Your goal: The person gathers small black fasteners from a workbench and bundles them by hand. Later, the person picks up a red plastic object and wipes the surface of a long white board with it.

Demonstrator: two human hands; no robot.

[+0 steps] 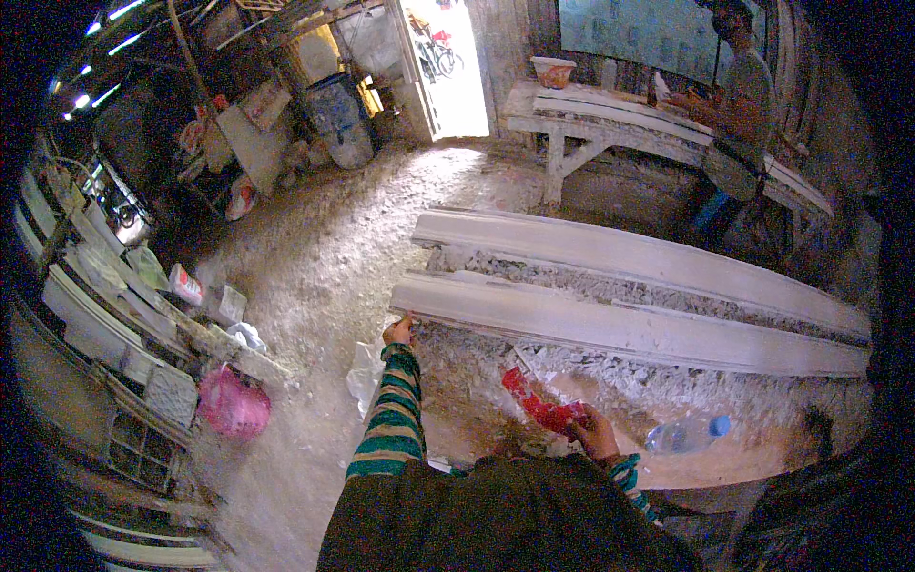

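Note:
Two long white plaster-like mouldings lie side by side on the bench, a far moulding [610, 246] and a near moulding [572, 315]. My left hand [398, 331], in a green-and-tan striped sleeve, reaches forward to the near moulding's left end. Its fingers are closed at the front edge there. My right hand [596, 437] is closed around one end of a long, glossy red object [538, 398]. A pale narrow piece shows near that object's far end; its exact kind is unclear. To the right of this hand lies a clear plastic bottle [681, 435] with a blue cap.
White crumbs cover the workbench [762, 462]. Behind it, a person [748, 105] stands at another bench [620, 114] holding a bowl [553, 71]. On the left are a pink bag [233, 402] and stacked mouldings [91, 315]. A blue barrel [340, 119] stands near the bright doorway [448, 71].

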